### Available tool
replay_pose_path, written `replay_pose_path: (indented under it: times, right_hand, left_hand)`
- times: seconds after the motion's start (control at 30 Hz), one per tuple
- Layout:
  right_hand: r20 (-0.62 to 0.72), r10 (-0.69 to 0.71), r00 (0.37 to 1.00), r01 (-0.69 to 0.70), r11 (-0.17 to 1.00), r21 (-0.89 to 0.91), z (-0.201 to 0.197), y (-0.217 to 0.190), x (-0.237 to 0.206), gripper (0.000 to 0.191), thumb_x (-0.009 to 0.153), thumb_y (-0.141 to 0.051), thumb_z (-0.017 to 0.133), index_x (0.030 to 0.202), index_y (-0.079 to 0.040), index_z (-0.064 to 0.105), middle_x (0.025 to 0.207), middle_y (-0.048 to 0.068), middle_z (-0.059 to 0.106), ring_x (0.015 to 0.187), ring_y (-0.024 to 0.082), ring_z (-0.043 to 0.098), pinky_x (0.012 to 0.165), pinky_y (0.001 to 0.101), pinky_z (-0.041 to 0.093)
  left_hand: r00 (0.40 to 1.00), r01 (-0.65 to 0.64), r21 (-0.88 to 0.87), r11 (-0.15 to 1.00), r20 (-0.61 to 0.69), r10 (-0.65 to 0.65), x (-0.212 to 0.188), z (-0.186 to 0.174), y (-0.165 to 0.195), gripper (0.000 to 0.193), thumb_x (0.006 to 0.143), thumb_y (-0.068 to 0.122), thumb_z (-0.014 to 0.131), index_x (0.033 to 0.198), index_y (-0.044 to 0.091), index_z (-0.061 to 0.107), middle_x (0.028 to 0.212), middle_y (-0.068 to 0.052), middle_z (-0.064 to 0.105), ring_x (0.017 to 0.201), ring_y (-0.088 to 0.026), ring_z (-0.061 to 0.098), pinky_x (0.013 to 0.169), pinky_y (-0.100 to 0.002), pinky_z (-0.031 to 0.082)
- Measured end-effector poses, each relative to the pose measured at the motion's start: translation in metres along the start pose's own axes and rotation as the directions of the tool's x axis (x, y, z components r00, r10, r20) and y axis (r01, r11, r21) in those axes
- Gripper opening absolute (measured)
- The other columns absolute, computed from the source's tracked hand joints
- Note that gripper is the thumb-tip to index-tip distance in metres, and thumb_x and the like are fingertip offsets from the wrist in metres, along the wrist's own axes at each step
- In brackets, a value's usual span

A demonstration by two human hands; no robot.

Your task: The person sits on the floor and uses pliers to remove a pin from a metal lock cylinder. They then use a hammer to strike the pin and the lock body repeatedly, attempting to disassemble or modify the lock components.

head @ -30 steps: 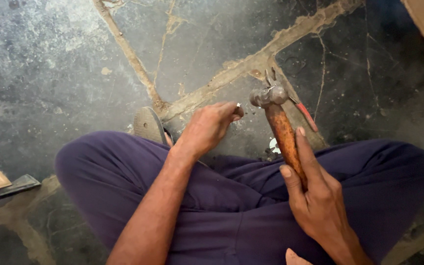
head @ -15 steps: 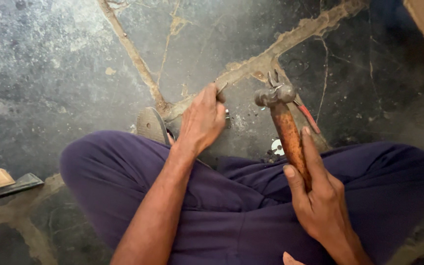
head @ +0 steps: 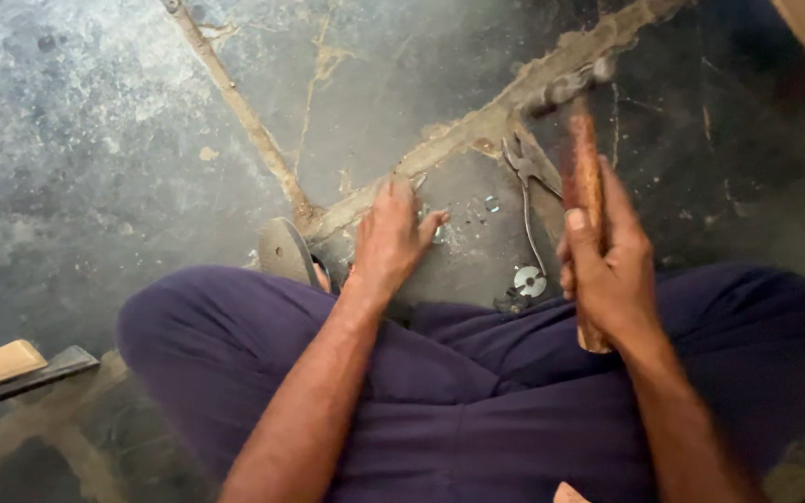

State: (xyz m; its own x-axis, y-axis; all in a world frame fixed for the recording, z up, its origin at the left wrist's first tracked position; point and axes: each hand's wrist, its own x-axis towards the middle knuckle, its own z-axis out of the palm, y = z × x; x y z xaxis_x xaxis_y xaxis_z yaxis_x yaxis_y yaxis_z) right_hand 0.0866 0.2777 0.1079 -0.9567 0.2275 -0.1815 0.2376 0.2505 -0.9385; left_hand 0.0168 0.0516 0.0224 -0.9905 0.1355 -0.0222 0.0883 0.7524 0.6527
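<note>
While the person sits cross-legged on the cracked concrete floor (head: 95, 140), the right hand (head: 610, 270) is wrapped tight around the lower end of a claw hammer (head: 581, 177), wooden handle pointing up and the steel head blurred up top. That head looks heavy and the handle stiff, so a grip low on the wood like this gives the most swing; the worn wood doesn't look slippery. The left hand (head: 391, 237) lies flat on the floor, fingers loosely spread, fingertips by something small and shiny I honestly can't make out. Pliers (head: 528, 182) lie on the floor between the hands, with a round metal washer (head: 529, 280) just below them and a sandal (head: 283, 251) by the left knee.
</note>
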Motion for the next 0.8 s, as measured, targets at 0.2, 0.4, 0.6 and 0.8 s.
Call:
replay_pose_path:
  times: [0.2, 0.4, 0.6, 0.8]
  right_hand:
    - [-0.036, 0.169, 0.985, -0.163, 0.977, 0.139, -0.006, 0.028, 0.005, 0.056, 0.105, -0.03, 0.053, 0.159, -0.018, 0.043, 0.07, 0.001, 0.056, 0.047, 0.007, 0.049, 0.041, 0.0253, 0.044]
    - [-0.079, 0.188, 0.979, -0.17, 0.965, 0.201, -0.008, 0.033, 0.01, 0.056, 0.105, -0.029, 0.051, 0.159, -0.019, 0.04, 0.089, 0.004, 0.066, 0.049, 0.007, 0.051, 0.041, 0.0248, 0.046]
    - [-0.048, 0.132, 0.99, -0.125, 0.983, 0.134, -0.002, 0.028, 0.01, 0.052, 0.106, -0.027, 0.05, 0.157, -0.015, 0.044, 0.098, 0.005, 0.067, 0.051, 0.007, 0.051, 0.041, 0.0256, 0.046]
    - [-0.044, 0.167, 0.985, -0.162, 0.982, 0.1, 0.001, 0.025, 0.008, 0.053, 0.106, -0.03, 0.051, 0.157, -0.017, 0.045, 0.072, 0.002, 0.057, 0.049, 0.008, 0.051, 0.041, 0.0253, 0.045]
  left_hand:
    - [0.987, 0.069, -0.334, 0.94, -0.115, -0.113, 0.011, -0.016, 0.009, 0.032, 0.107, 0.028, 0.052, 0.098, 0.0, 0.063, 0.089, -0.019, 0.069, 0.079, -0.033, 0.07, 0.074, -0.043, 0.055]
    - [0.984, -0.176, -0.635, 0.752, -0.143, 0.109, 0.006, -0.024, 0.026, 0.026, 0.112, 0.019, 0.052, 0.117, 0.001, 0.069, 0.108, -0.012, 0.078, 0.103, -0.019, 0.077, 0.09, -0.03, 0.06]
    - [0.946, -0.319, -0.634, 0.705, -0.258, 0.196, 0.003, -0.024, 0.037, 0.012, 0.113, 0.01, 0.054, 0.12, 0.004, 0.061, 0.127, -0.012, 0.075, 0.119, -0.022, 0.074, 0.098, -0.031, 0.059]
    - [0.936, -0.344, -0.501, 0.794, -0.254, 0.245, 0.005, -0.016, 0.033, 0.01, 0.109, 0.01, 0.057, 0.118, 0.006, 0.056, 0.129, -0.014, 0.073, 0.115, -0.029, 0.076, 0.088, -0.034, 0.062]
